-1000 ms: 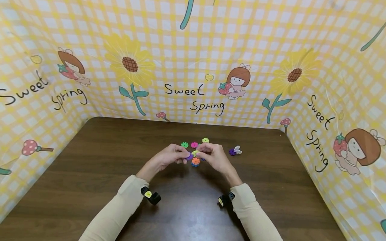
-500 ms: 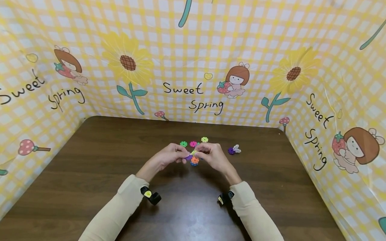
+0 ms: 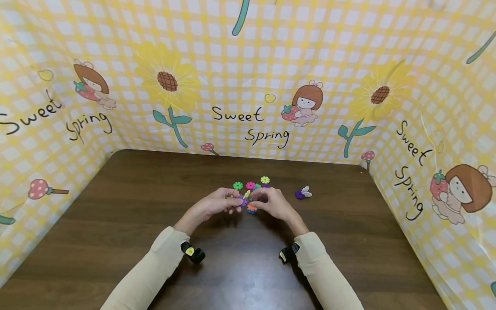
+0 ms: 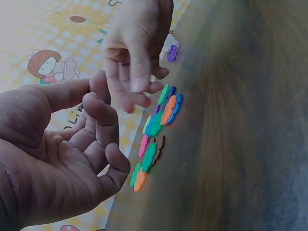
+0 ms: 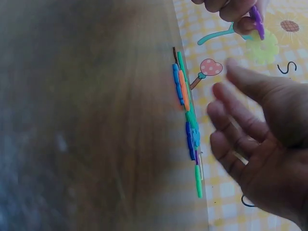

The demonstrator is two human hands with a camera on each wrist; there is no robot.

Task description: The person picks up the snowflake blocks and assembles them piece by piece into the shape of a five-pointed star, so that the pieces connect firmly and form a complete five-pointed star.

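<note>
My left hand (image 3: 215, 202) pinches a purple notched flower disc (image 5: 258, 23) between thumb and fingers, above the table. Joined edge-on to it is a yellow-green flower disc (image 5: 263, 47), which stands out from the purple one; the left wrist view hides both pieces. Just to the right, my right hand (image 3: 276, 203) has its fingers apart and loosely bent. Nothing shows between them in the right wrist view. Below the hands lie more flower discs, among them an orange disc (image 3: 252, 207) over a blue one, partly covered by the right hand.
Behind the hands lie a green disc (image 3: 238, 185), a pink disc (image 3: 250, 185) and a yellow-green disc (image 3: 265, 179). A purple disc with white pieces (image 3: 303, 193) sits apart to the right. Checked cloth (image 3: 240, 64) walls the brown table (image 3: 162, 181) at back and sides.
My right hand has let go of the yellow-green disc and drawn slightly right. That disc now stays joined to the purple one, which my left hand still pinches and has turned a little.
</note>
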